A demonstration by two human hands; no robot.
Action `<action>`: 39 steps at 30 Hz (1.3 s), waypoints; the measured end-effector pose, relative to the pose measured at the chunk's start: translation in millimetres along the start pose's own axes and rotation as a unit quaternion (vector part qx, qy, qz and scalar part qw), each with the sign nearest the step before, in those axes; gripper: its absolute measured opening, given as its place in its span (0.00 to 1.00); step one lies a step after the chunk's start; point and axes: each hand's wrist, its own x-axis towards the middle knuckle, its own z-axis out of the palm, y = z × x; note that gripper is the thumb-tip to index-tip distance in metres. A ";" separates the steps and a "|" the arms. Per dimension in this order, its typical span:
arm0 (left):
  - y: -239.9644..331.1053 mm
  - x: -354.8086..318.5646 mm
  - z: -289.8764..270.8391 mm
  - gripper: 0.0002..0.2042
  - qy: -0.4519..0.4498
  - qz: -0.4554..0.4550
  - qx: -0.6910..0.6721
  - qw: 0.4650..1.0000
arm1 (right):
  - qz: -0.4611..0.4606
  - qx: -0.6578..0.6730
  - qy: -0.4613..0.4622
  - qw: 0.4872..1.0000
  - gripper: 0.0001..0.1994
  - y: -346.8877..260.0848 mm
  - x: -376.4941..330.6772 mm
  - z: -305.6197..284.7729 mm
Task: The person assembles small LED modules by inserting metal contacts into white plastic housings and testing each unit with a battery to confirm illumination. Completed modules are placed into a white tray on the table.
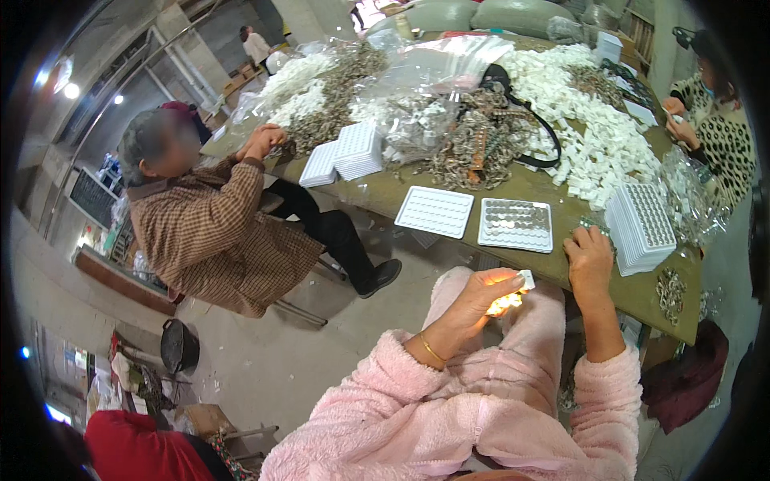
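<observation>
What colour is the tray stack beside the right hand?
The tray stack is white, seen best in the head view.

We share a grey-floored room with other people.
To our left we see a seated person in a checked brown jacket (208, 248), a black tub (180, 346) standing nearby; at lower left, a person in red (140, 449). To our right is a person in a spotted top (728, 156), and below them a dark maroon cloth (686, 381). Farther off we find bulging sacks (521, 16) and a person in a pale top (257, 48).
</observation>
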 end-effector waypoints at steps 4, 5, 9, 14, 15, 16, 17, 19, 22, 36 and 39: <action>2.6 0.8 5.2 0.11 0.010 0.006 0.015 1.000 | 0.057 0.121 0.045 0.990 0.06 -4.9 5.9 -8.4; 3.8 1.9 5.7 0.12 0.016 0.001 0.015 1.000 | 0.086 0.165 0.055 0.981 0.06 -7.0 7.0 -12.8; 7.5 8.7 8.6 0.14 0.001 0.010 0.018 1.000 | 0.130 0.305 0.044 0.942 0.09 -16.5 4.9 -30.0; 5.8 15.1 13.3 0.13 -0.018 0.035 -0.003 0.999 | 0.193 0.384 0.044 0.902 0.08 -19.5 2.3 -27.6; 4.6 15.6 13.1 0.13 -0.010 0.036 0.000 0.999 | 0.224 0.419 0.048 0.879 0.06 -20.4 0.3 -25.6; 3.0 15.8 12.9 0.13 -0.002 0.037 0.003 0.999 | 0.266 0.457 0.050 0.847 0.06 -21.8 -2.1 -23.9; 1.5 15.9 12.4 0.13 -0.003 0.041 0.002 0.999 | 0.333 0.497 0.039 0.800 0.05 -23.2 -4.3 -22.5; 0.7 14.5 9.2 0.13 -0.013 0.027 -0.002 1.000 | 0.331 0.530 0.058 0.778 0.03 -26.0 -7.0 -20.9; 1.3 12.0 9.3 0.12 -0.020 0.027 -0.011 0.999 | 0.337 0.583 0.070 0.736 0.02 -32.7 -7.2 -21.2; 24.2 -6.3 24.0 0.12 0.001 0.098 -0.001 0.995 | 0.303 0.818 -0.023 0.488 0.07 -47.5 -3.3 -34.9; 26.5 -7.9 30.2 0.13 0.007 0.117 -0.008 0.993 | 0.306 0.789 -0.011 0.533 0.07 -49.2 1.6 -39.1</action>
